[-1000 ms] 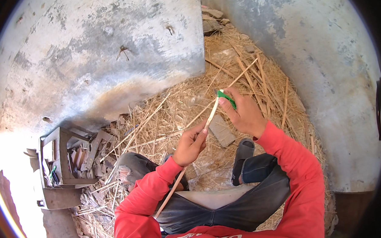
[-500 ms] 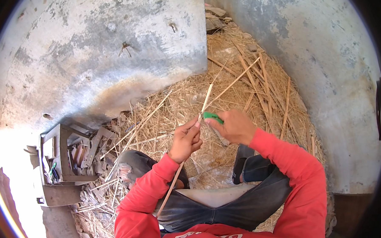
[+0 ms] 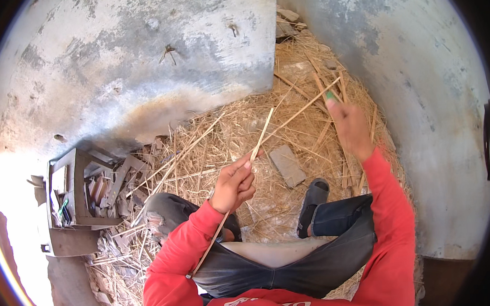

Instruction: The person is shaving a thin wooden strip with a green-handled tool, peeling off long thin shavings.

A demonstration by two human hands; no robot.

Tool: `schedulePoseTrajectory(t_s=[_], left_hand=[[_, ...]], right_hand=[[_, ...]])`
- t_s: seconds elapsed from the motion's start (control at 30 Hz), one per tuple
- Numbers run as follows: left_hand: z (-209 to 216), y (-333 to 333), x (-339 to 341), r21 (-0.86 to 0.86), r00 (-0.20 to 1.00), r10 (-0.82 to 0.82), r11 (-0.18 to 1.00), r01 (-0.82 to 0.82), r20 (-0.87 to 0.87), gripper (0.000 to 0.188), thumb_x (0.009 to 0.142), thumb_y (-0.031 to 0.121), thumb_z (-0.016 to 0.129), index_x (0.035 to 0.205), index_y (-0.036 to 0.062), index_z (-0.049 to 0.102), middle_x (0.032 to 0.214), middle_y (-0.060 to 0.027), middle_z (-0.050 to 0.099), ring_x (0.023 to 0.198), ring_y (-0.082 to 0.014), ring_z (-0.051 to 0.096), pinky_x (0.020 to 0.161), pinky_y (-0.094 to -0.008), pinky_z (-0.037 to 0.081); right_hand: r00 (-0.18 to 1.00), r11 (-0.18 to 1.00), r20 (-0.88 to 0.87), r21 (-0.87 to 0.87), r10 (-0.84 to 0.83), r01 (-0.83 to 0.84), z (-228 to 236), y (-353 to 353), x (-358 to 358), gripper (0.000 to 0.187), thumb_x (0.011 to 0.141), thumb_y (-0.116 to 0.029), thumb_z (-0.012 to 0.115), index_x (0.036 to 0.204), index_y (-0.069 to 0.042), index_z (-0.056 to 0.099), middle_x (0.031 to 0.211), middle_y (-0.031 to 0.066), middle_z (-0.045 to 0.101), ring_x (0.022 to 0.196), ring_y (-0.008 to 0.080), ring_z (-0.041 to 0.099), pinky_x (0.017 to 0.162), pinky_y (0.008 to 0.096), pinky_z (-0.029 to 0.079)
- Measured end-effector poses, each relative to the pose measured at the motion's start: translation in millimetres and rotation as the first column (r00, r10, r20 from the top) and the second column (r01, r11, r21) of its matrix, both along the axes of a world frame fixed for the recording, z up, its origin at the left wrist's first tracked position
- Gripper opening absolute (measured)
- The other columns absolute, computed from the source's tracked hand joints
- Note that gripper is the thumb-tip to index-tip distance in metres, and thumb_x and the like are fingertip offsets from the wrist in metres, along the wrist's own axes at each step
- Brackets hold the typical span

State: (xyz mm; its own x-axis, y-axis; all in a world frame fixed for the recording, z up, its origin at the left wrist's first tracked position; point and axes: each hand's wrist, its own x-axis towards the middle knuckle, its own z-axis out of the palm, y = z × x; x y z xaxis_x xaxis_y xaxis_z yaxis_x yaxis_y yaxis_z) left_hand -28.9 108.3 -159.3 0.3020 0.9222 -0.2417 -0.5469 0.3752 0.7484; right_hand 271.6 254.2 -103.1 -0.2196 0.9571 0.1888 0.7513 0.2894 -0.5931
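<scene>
My left hand [image 3: 236, 183] is closed around a thin pale bamboo strip [image 3: 264, 127], pinching it between thumb and forefinger. The strip rises at a slant above the fingers, and its lower end [image 3: 208, 247] runs down past my left wrist toward my thigh. Farther right and apart from the strip, my right hand [image 3: 353, 129] is closed on a small green tool [image 3: 330, 96] that looks like a knife. Motion blurs that hand, and the fingers hide most of the tool. Whether a blade shows cannot be made out.
Shavings and straw [image 3: 201, 152] cover the floor, with longer strips [image 3: 314, 101] lying at the far right. A brick-like block [image 3: 287, 166] lies between my hands and feet. A wooden frame [image 3: 82, 187] with scraps stands at left. Worn grey walls [image 3: 142, 53] rise ahead and at right.
My right hand has swung away from the strip, up and to the right, with the green tool. The left hand keeps its hold on the strip. The grey block has come into full view.
</scene>
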Motion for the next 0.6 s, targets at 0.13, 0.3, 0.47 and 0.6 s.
schedulePoseTrajectory(t_s=[0.13,0.3,0.47,0.6], left_hand=[[2,5,4,-0.048,0.999,0.006,0.999,-0.003,0.047,0.042,0.11,0.021,0.042,0.15,0.0061,0.045,0.061,0.0075,0.022,0.047,-0.0051,0.017,0.044,-0.0219,0.02],[6,6,15,-0.104,0.998,0.012,0.995,-0.006,0.056,0.038,0.11,0.024,0.043,0.144,0.0103,0.048,0.058,0.0083,0.025,0.041,-0.0041,0.023,0.042,-0.0218,0.021],[8,5,12,-0.16,1.0,-0.001,0.987,0.002,0.004,0.039,0.109,0.023,0.044,0.145,0.0076,0.047,0.058,0.0082,0.026,0.041,-0.0041,0.024,0.042,-0.0216,0.021],[-1,-23,8,-0.124,0.984,-0.169,0.977,0.174,0.05,0.043,0.109,0.022,0.044,0.149,0.0044,0.045,0.058,0.0079,0.024,0.042,-0.004,0.021,0.041,-0.0214,0.021]], right_hand=[[0.961,0.959,-0.013,-0.074,0.275,-0.275,-1,-63,-64,0.063,0.101,-0.057,0.047,0.086,-0.003,0.075,0.051,0.0153,0.05,0.047,0.0304,0.053,0.05,0.0437,0.041],[0.917,0.908,0.065,-0.187,0.393,-0.376,-14,-71,-85,0.063,0.099,-0.059,0.048,0.084,-0.002,0.072,0.059,0.0214,0.058,0.058,0.0405,0.061,0.055,0.05,0.046],[0.904,0.919,0.172,-0.109,0.392,-0.378,-38,-49,-83,0.074,0.098,-0.064,0.046,0.073,0.001,0.069,0.06,0.0227,0.06,0.059,0.0418,0.062,0.058,0.052,0.049],[0.999,0.99,0.053,0.142,-0.011,0.003,-71,29,-19,0.075,0.1,-0.063,0.045,0.069,0.002,0.065,0.055,0.0189,0.056,0.052,0.0352,0.058,0.054,0.0479,0.045]])
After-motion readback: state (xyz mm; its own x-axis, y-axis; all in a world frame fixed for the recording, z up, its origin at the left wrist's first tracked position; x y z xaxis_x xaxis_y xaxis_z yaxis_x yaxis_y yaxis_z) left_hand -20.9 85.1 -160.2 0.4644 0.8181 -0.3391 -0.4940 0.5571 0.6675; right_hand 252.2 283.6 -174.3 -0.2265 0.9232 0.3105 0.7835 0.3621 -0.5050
